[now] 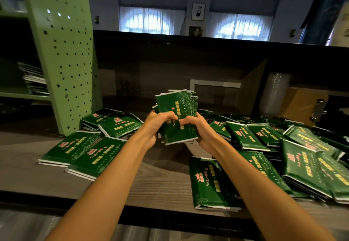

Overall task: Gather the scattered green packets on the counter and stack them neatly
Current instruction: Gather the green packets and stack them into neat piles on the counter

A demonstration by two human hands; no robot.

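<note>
your left hand and right hand both grip one bundle of green packets, held upright off the counter, right of the green perforated post. loose packets lie at the post's foot; a bigger heap lies further right of it.

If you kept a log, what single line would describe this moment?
stage: gathering | left hand: grips bundle of green packets | right hand: grips same bundle | loose packets: scattered on counter, both sides
</note>
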